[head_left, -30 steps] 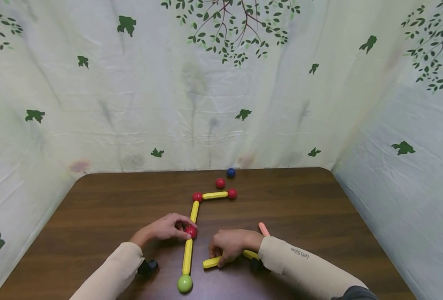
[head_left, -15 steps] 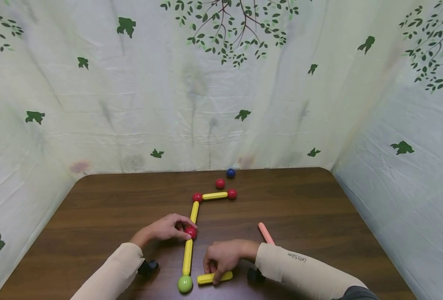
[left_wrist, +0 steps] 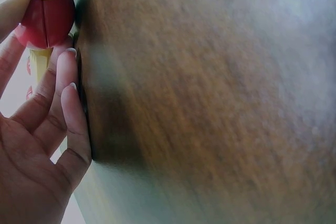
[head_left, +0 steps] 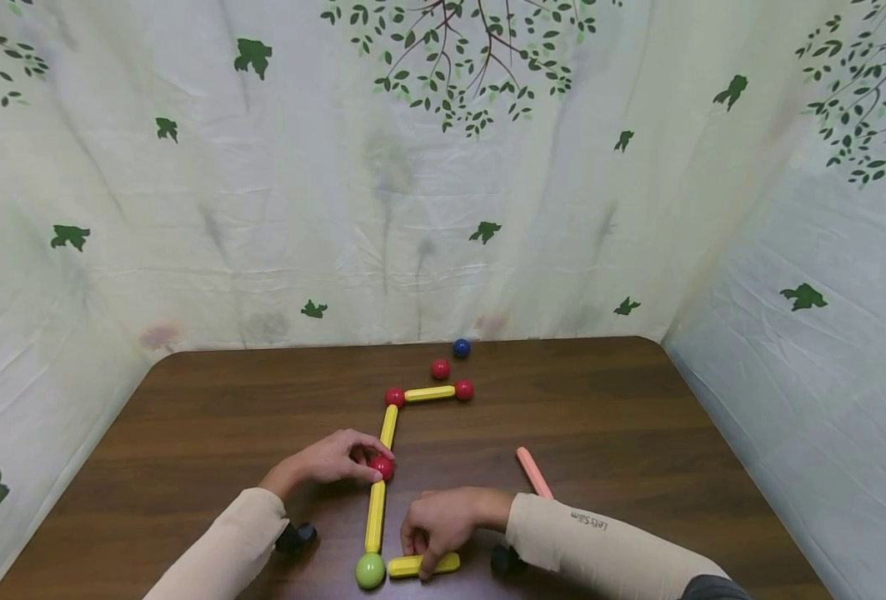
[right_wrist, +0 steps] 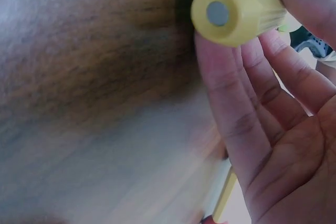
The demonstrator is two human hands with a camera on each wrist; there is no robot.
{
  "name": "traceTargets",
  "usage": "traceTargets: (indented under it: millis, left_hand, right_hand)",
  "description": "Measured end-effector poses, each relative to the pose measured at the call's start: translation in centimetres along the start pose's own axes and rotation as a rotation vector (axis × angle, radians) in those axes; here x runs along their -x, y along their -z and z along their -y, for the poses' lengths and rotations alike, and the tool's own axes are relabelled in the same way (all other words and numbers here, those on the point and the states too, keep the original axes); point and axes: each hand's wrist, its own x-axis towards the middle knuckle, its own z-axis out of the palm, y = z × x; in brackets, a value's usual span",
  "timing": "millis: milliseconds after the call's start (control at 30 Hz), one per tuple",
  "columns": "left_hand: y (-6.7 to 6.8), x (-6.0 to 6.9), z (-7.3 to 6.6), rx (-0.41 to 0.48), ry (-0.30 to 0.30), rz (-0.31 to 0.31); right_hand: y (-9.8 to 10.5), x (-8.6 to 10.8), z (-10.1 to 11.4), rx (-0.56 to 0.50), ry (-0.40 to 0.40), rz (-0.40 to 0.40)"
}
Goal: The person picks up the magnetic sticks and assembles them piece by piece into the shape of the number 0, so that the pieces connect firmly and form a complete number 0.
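My left hand (head_left: 330, 456) grips a red ball (head_left: 382, 467) between thumb and fingers; in the left wrist view that red ball (left_wrist: 46, 20) has yellow rods on two sides. One yellow rod (head_left: 375, 517) runs from it down to a green ball (head_left: 370, 571), another yellow rod (head_left: 389, 427) up to a second red ball (head_left: 394, 397). My right hand (head_left: 446, 525) pinches a loose yellow rod (head_left: 444, 563), its left end close beside the green ball; whether they touch I cannot tell. In the right wrist view this yellow rod (right_wrist: 236, 11) shows a grey metal disc in its end.
At the top of the chain, a yellow rod (head_left: 429, 393) links to another red ball (head_left: 464, 390). Behind lie a loose red ball (head_left: 440, 369) and a blue ball (head_left: 461, 348). A pink rod (head_left: 534, 472) lies by the right sleeve on the wooden table (head_left: 600, 400).
My right hand has brought the yellow rod left and nearer the table's front, up beside the green ball. More of the pink rod shows. My left hand stays on the red ball.
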Motion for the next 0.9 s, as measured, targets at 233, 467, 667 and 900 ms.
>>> traceTargets:
  millis: [233,467,667,900]
  left_hand:
    - [-0.05,-0.02,0.04,-0.003,0.001,0.000]
    - [-0.07,-0.04,0.07,0.003,-0.001,-0.003]
    - [-0.03,-0.07,0.04,0.009,0.002,-0.002]
    - [-0.09,-0.07,0.09,0.016,0.009,-0.003]
  right_hand:
    - [-0.14,-0.18,0.00,-0.005,-0.004,-0.011]
    - [-0.22,-0.19,-0.10,-0.001,-0.005,-0.018]
    - [-0.26,-0.25,-0.20,-0.011,-0.020,-0.019]
    - [-0.40,-0.23,-0.34,-0.036,-0.040,-0.027]
